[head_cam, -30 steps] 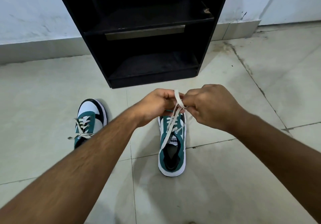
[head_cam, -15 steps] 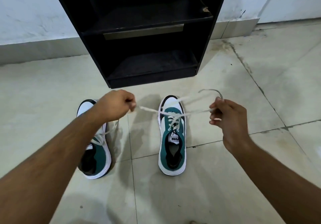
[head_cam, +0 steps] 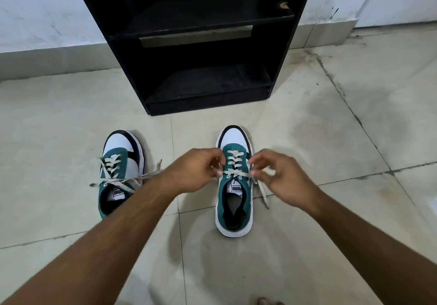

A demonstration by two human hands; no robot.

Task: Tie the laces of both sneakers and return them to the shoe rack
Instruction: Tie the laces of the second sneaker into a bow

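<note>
Two teal, white and black sneakers stand on the tiled floor, toes toward the rack. The right sneaker (head_cam: 234, 186) sits between my hands. My left hand (head_cam: 192, 173) pinches its lace on the left side of the eyelets, and my right hand (head_cam: 277, 177) pinches the lace on the right side. A loose lace end (head_cam: 263, 194) trails to the floor beside the shoe. The left sneaker (head_cam: 118, 170) has untied laces spread sideways, and my left forearm covers its heel. The black shoe rack (head_cam: 201, 44) stands behind, its shelves bare.
A white wall with a tiled skirting (head_cam: 47, 56) runs behind the rack. Beige floor tiles (head_cam: 331, 127) with dark grout lines and stains stretch all around. A toe shows at the bottom edge (head_cam: 263, 301).
My hands had pulled the lace ends wide apart; now both have come back in close to the right sneaker's eyelets, still holding the lace.
</note>
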